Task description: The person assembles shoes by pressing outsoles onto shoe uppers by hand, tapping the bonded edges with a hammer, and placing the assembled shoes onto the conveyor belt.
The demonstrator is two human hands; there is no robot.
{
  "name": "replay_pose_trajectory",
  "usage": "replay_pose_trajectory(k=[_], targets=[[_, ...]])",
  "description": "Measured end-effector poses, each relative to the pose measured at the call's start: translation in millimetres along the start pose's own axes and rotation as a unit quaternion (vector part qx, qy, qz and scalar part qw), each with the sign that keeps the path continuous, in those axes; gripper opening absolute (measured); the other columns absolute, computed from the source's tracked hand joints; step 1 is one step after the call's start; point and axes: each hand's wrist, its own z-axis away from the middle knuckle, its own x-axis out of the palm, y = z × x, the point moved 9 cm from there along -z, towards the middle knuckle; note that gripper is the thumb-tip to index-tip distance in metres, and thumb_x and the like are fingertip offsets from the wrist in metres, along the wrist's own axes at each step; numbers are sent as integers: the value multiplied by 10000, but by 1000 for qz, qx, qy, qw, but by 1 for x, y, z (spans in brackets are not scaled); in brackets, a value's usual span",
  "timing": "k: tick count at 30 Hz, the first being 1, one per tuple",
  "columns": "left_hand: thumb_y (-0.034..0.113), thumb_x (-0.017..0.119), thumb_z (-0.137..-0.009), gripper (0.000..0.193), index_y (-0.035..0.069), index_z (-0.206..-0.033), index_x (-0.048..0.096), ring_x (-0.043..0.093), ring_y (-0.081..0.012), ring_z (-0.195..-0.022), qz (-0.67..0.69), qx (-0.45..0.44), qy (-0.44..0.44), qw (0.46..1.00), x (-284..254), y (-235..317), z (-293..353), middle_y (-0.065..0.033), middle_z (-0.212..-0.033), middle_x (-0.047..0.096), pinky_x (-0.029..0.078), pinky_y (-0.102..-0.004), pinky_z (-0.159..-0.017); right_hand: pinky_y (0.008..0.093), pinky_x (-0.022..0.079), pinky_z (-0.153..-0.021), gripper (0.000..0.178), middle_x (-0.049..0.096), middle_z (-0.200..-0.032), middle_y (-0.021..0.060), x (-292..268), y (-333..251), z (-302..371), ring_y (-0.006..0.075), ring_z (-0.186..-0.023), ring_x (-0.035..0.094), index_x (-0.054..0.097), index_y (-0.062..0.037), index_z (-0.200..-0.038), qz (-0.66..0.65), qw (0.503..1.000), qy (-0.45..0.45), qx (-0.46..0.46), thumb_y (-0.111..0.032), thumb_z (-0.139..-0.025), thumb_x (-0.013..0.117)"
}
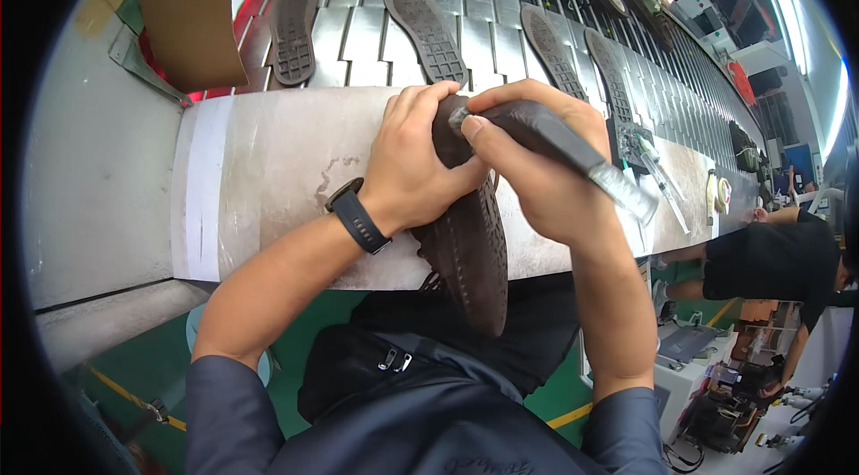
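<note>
A dark brown shoe (474,260) stands at the bench's near edge, its far end up between my hands and its other end hanging over the edge toward me. Around its upper part my left hand (416,162) is closed, thumb across the shoe. My right hand (555,171) grips a thick dark-handled tool (557,137) with a silvery, wrapped-looking end. The tool's other, greyish tip meets the shoe beside my right thumb and fingertips. Its exact kind is hidden by my fingers.
Beyond the pale bench (277,180), several shoe soles (293,32) lie on a metal slatted conveyor (488,32). Syringes (664,178) and a tape roll (723,194) sit at the right. Brown cardboard (190,19) stands far left. Another person (761,260) works at far right.
</note>
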Motion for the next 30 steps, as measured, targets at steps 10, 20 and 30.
replay_pose_trajectory(k=[10, 20, 30], targets=[[571, 990, -590, 1084, -49, -1397, 615, 702, -358, -1140, -80, 278, -28, 957, -83, 174, -11, -216, -1298, 680, 595, -434, -931, 456, 576, -1073, 400, 717, -1256, 323, -66, -11, 77, 362, -1181, 725, 632, 137, -1252, -468, 877, 104, 33, -157, -981, 643], [543, 979, -675, 898, -100, -1215, 663, 770, -338, -804, -186, 323, -123, 920, -58, 223, 7, -203, -976, 757, 613, -391, -685, 507, 539, -1117, 348, 744, -1227, 283, -105, -72, 136, 396, -1225, 717, 693, 51, -1179, -353, 930, 104, -4, -143, -911, 800], [45, 705, -913, 209, -88, -1074, 708, 787, -283, -816, -213, 410, -71, 884, -53, 238, 70, -250, -973, 772, 520, -288, -579, 460, 622, -1000, 383, 772, -1060, 332, -116, -92, 129, 402, -1039, 789, 728, 125, -999, -266, 947, -76, 163, -163, -792, 873]])
